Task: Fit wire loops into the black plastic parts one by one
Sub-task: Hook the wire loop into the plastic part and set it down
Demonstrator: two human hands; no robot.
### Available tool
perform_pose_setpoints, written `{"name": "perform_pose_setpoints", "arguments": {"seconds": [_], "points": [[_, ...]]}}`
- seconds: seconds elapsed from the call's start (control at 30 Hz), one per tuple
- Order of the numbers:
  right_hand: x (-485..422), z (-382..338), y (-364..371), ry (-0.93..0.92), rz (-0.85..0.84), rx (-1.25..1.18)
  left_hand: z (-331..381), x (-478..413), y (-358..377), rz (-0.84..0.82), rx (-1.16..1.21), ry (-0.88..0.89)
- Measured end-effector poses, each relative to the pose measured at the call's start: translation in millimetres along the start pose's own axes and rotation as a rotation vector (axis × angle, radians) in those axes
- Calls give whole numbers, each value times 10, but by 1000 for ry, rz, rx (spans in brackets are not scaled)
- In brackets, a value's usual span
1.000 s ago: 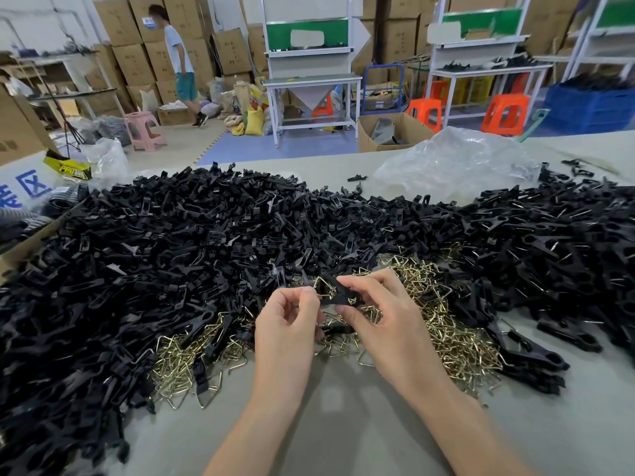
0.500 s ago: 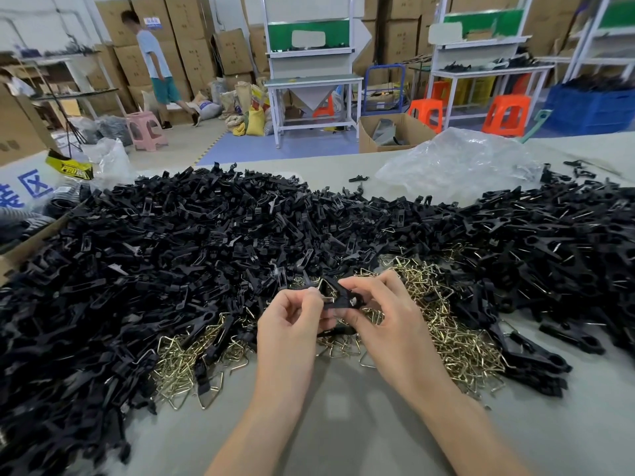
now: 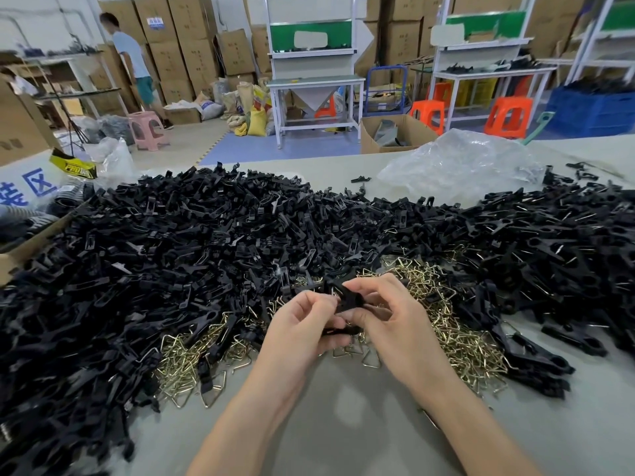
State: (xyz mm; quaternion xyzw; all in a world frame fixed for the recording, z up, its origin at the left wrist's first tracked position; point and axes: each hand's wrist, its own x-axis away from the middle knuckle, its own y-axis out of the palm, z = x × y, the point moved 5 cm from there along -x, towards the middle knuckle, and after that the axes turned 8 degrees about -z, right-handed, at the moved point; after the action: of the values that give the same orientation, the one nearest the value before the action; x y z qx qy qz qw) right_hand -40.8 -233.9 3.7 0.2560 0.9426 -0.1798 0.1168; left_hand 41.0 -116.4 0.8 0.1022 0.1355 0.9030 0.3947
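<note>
My left hand [image 3: 302, 324] and my right hand [image 3: 391, 321] meet over the table's near middle, both pinching one black plastic part [image 3: 347, 298] between fingertips. A second dark piece shows under my left fingers; a wire loop in the grip cannot be made out. A heap of brass wire loops [image 3: 457, 341] lies under and right of my hands, with more loops [image 3: 185, 365] to the left. A big pile of black plastic parts [image 3: 165, 255] covers the table's left and far side, another pile [image 3: 563, 245] the right.
Bare grey table [image 3: 343, 424] lies in front of me. A crumpled clear plastic bag [image 3: 460, 163] sits at the far right, a cardboard box [image 3: 20, 249] at the left edge. Beyond are workbenches, orange stools, stacked cartons and a person walking at the far left.
My hands have stayed in place while the fingers turned the black part slightly. The person in the background has walked further left.
</note>
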Motion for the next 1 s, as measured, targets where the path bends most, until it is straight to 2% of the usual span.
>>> {"name": "perform_pose_setpoints", "arguments": {"seconds": [0.2,0.33,0.53,0.67,0.83,1.0], "points": [[4,38,53,125,-45,-170,-84,-41,39,-108,85,-69],[29,2,120,157,-112,-299,-133,-77,-31,-126,-57,-45],[29,-46,132,191,-173,-407,-167,-108,-105,-113,-72,-44],[22,-12,102,190,-174,-390,-138,-76,-76,-199,-34,-48],[6,100,117,258,-239,-554,-84,-6,5,-385,-7,-74],[31,86,183,243,-376,-422,-93,32,76,-482,35,-87]]}}
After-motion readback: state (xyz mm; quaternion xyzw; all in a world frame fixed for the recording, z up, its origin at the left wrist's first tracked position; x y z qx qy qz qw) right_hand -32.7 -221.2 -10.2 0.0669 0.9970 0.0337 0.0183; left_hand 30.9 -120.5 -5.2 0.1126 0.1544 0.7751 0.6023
